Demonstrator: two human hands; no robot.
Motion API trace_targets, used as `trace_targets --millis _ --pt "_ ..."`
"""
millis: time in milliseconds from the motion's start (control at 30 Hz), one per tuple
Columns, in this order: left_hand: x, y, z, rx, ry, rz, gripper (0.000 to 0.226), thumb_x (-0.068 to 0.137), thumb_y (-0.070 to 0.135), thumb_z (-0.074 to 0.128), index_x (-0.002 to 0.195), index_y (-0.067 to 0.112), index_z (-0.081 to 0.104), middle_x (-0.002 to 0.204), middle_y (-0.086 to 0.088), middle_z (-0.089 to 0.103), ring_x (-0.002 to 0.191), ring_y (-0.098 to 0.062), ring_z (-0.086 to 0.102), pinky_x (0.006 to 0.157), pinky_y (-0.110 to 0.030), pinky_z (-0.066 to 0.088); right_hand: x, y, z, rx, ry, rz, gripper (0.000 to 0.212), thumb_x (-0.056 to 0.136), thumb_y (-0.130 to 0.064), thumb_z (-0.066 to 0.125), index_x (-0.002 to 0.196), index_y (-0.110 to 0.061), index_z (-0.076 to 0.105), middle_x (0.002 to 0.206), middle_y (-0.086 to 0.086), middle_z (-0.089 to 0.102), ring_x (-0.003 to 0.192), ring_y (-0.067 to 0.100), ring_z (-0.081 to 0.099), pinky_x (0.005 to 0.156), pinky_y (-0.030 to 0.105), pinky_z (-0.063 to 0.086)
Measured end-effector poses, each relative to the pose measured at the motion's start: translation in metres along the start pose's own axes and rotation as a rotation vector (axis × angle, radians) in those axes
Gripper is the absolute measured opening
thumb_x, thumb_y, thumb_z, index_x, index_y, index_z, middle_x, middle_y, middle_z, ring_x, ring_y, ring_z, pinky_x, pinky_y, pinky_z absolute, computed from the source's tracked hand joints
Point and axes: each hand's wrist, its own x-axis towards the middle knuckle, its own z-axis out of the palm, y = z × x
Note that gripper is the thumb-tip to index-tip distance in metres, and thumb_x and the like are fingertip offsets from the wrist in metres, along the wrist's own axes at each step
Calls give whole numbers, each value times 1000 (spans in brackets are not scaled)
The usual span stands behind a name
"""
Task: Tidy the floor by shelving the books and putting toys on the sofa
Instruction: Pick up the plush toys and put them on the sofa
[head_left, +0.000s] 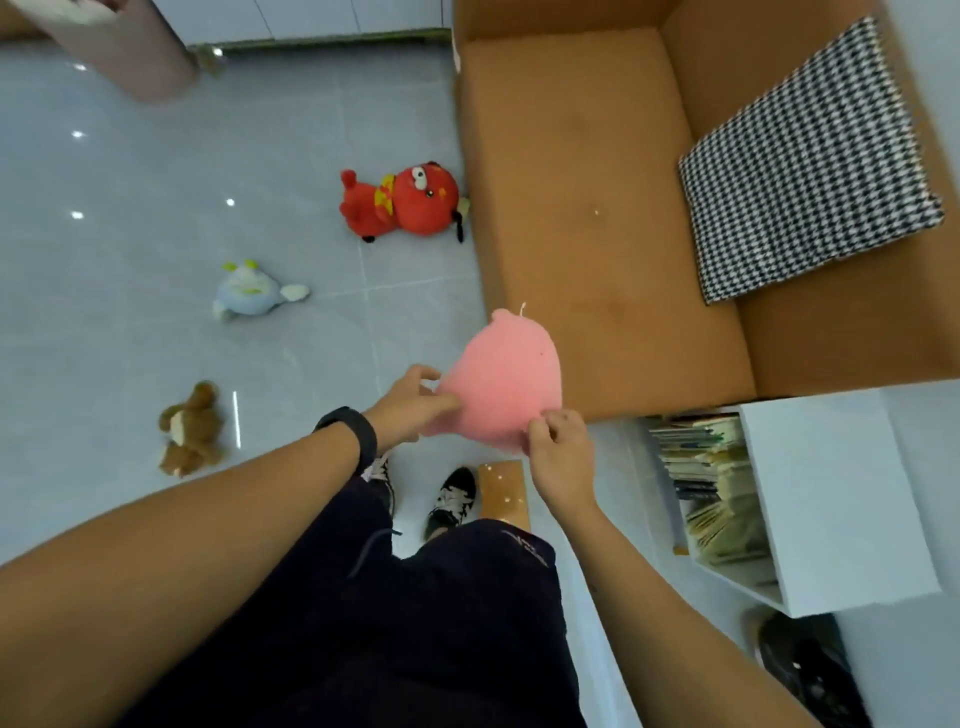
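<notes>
A pink plush toy (506, 376) hangs in the air at the front edge of the tan sofa (587, 208). My left hand (413, 400) pinches its left side and my right hand (563, 454) grips its lower right edge. On the grey floor lie a red plush (402, 202), a pale blue plush (249, 296) and a brown plush (189, 428). A tan book (504, 491) lies on the floor by my feet. The white shelf (831, 493) at the right holds several books (711, 478).
A houndstooth cushion (810, 171) leans in the sofa's right corner. A pink cylindrical bin (130, 47) stands at the far left. A dark object (810, 670) sits on the floor below the shelf. My shoes (452, 499) are next to the tan book.
</notes>
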Motion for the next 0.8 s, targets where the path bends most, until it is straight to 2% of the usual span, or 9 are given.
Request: trace_targets --millis 100,200,267,367,500,600,667,733,800 --pt "-27 -32 -28 -111 94 -24 94 78 50 80 150 22 26 132 -3 49 116 -22 55 88 -35 47 -7 -20 18 56 -112 -71 31 85 -34 50 63 -15 61 95 -8 55 87 19 61 83 48 54" --pt "-55 -69 -58 -53 129 -31 111 63 64 83 151 23 29 140 0 44 122 -22 51 99 -35 44 -12 -42 43 57 -265 -152 34 84 -34 49 67 -11 67 96 -4 58 92 22 64 85 52 57" --pt "-74 -94 -78 -59 132 -35 107 67 59 84 152 22 31 141 4 45 123 -21 51 100 -35 45 -19 -59 69 41 -362 -178 32 84 -32 50 65 -13 67 96 -3 60 95 26 65 84 52 59" --pt "-100 -139 -97 -201 150 -82 97 76 44 86 151 19 31 139 3 51 121 -19 55 103 -35 46 -34 -77 111 -33 -498 -197 30 85 -27 50 62 -15 66 96 0 62 92 28 68 85 51 59" --pt "-140 -204 -112 -380 221 -122 122 52 58 94 149 21 30 135 6 57 120 -17 59 104 -41 50 -64 -101 164 -153 -621 -282 32 82 -39 48 58 -23 63 92 -2 60 89 26 66 88 49 58" --pt "-166 -262 -120 -531 320 -120 116 48 62 94 142 22 39 128 5 64 115 -17 64 99 -44 55 -94 -117 214 -247 -706 -276 37 72 -48 46 61 -19 64 92 1 60 88 27 66 88 50 57" --pt "-182 -292 -124 -634 428 -121 108 51 57 92 137 25 37 125 2 63 111 -22 65 96 -48 56 -119 -127 244 -345 -773 -280 37 72 -45 46 62 -12 61 86 6 61 83 30 65 86 52 57" --pt "-197 -322 -136 -657 485 -100 100 59 47 91 137 26 32 125 1 61 108 -22 65 93 -49 56 -147 -134 276 -507 -824 -321 36 84 -36 48 71 -5 61 77 8 58 72 28 58 84 50 56" --pt "-209 -350 -152 -593 501 -62 91 69 33 88 137 29 27 121 3 58 104 -20 64 89 -44 58 -168 -136 305 -563 -787 -301 29 93 -30 49 90 -6 65 88 7 65 78 23 58 80 43 53"
